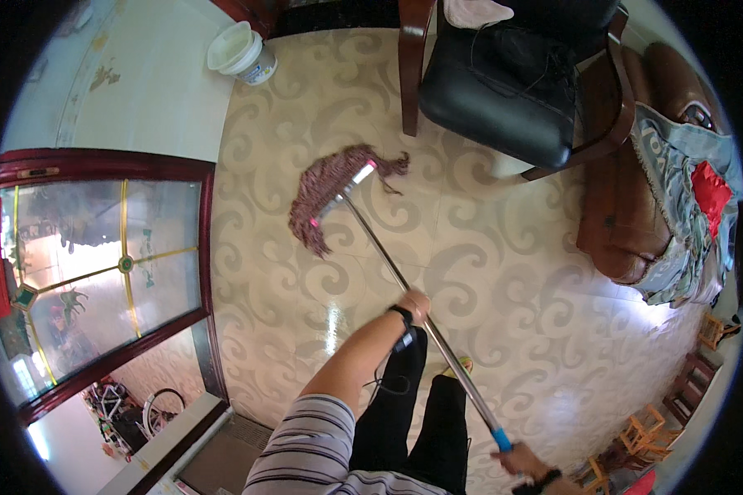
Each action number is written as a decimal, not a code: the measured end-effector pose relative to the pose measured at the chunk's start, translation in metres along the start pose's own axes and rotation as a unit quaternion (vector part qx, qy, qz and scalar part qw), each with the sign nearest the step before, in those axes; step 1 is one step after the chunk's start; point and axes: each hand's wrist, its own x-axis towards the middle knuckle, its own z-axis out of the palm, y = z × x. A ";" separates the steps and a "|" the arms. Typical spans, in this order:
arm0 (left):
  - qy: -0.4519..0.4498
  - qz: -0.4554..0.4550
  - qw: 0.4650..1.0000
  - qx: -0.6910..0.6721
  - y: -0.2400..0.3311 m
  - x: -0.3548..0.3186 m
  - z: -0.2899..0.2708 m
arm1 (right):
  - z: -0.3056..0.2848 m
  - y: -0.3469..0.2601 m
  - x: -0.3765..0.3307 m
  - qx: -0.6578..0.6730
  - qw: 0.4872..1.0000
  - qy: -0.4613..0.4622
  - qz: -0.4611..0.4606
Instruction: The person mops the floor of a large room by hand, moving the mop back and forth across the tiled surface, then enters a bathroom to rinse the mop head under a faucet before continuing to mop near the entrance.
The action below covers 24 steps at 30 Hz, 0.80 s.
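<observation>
A flat mop with a reddish fringed head [332,191] lies on the patterned tile floor in front of a black chair. Its metal handle [404,289] runs down and right toward me. My left hand [414,305] grips the handle at its middle, a dark band on the wrist. My right hand [527,462] holds the blue-tipped upper end near the lower edge of the picture. My striped sleeve and dark trousers show below.
A black chair with wooden arms [504,82] stands at the top, a brown sofa [627,206] with cloths on it at the right. A white bucket [241,53] sits top left. A glazed red-framed door [99,264] is at left. Small wooden stools [648,429] stand lower right.
</observation>
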 end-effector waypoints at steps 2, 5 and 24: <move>0.104 -0.093 0.990 -0.031 -0.083 -0.005 -0.030 | -0.001 -0.079 0.030 -0.023 0.995 -0.025 -0.094; 0.197 -0.257 0.942 -0.087 -0.145 -0.037 -0.050 | 0.012 -0.199 0.062 -0.116 0.952 -0.032 -0.281; 0.307 -0.251 0.918 0.003 0.020 -0.004 0.003 | -0.053 -0.104 0.082 -0.118 0.873 0.072 -0.468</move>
